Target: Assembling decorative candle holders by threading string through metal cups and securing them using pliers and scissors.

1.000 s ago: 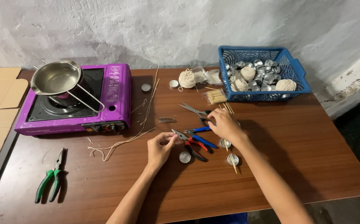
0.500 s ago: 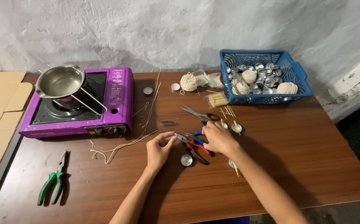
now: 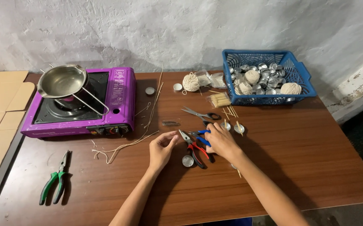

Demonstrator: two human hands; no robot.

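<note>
Brown wooden tabletop (image 3: 307,167) against a rough whitewashed wall.

Near the middle of the tabletop: red-handled pliers (image 3: 195,150), with blue-handled pliers (image 3: 201,134) crossing just above them. Right hand (image 3: 221,141) resting over the blue handles, fingers curled down; cannot tell whether clamped on them or only touching. Left hand (image 3: 162,147) just beside the red pliers' nose, thumb and forefinger drawn together; cannot tell whether anything tiny sits between them. Looks like a pause over the tools, nothing lifted off the wood.

Touching the red handles towards the front edge: one small metal cup (image 3: 187,160). Beyond the right hand: two more cups with sticks (image 3: 226,125), then one pair of scissors (image 3: 198,114) and one packet of sticks (image 3: 219,99).

Towards the back edge: one ball of string (image 3: 191,82) and two small discs (image 3: 149,90).

At the back right corner: one blue basket (image 3: 302,75), holding three string balls and a heap of cups, too many to count.

At the left edge: one purple stove (image 3: 118,100) bearing one steel pot (image 3: 62,80), loose string (image 3: 123,146) beside it.

Near the front left corner: one pair of green pliers (image 3: 56,182). Three pliers altogether.
</note>
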